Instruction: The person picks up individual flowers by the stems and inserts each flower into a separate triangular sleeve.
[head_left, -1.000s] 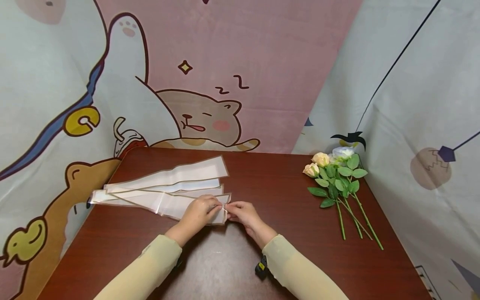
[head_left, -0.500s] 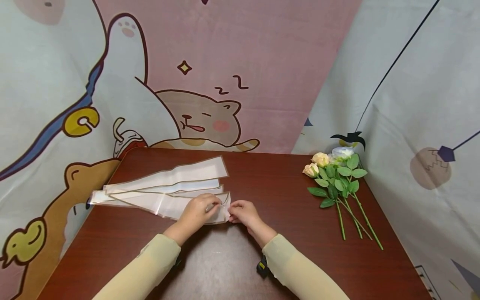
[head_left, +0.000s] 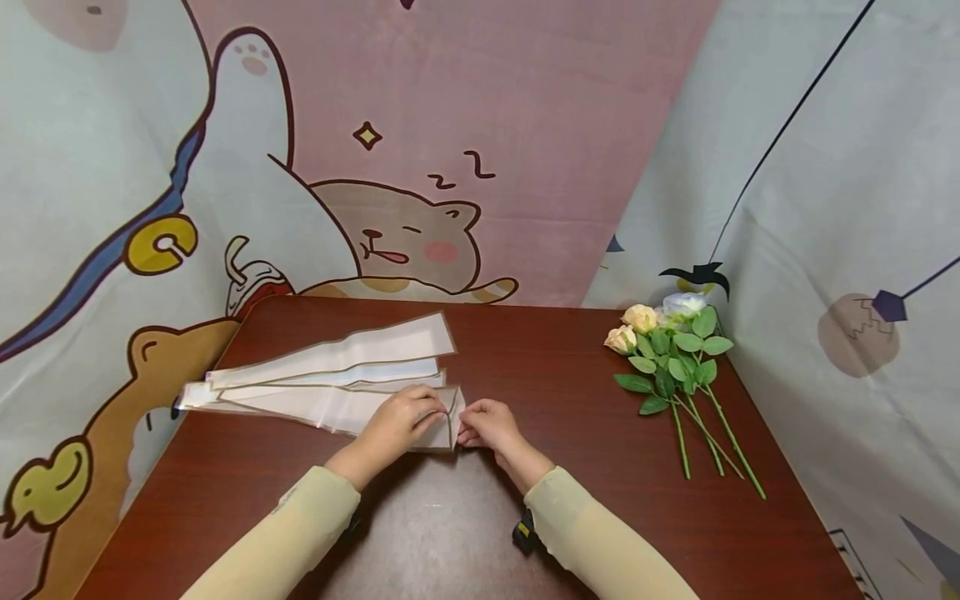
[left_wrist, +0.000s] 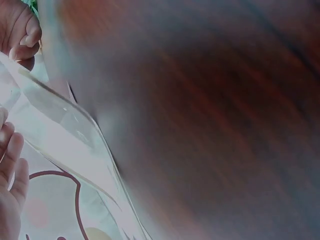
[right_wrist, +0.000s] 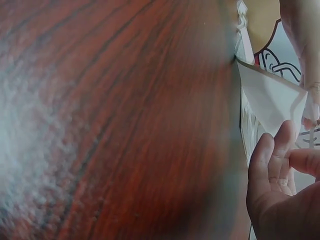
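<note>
A folded sheet of white wrapping paper with a thin brown border lies nearest the person, on top of others at the left. My left hand holds it near its right end, thumb and fingers together at the upper layer. My right hand pinches the right end, where a pale layer stands out past the brown-edged one. In the left wrist view the paper rises in a curve between both hands. In the right wrist view a raised flap of the paper slants beside the right fingers.
More folded wrapping sheets fan out behind on the brown table. Artificial roses with green leaves and long stems lie at the right. A printed cloth hangs around the back and sides.
The hands have drawn slightly apart, the right one shifting a little right. The paper's right end has opened from a pinched edge into two visible layers.
</note>
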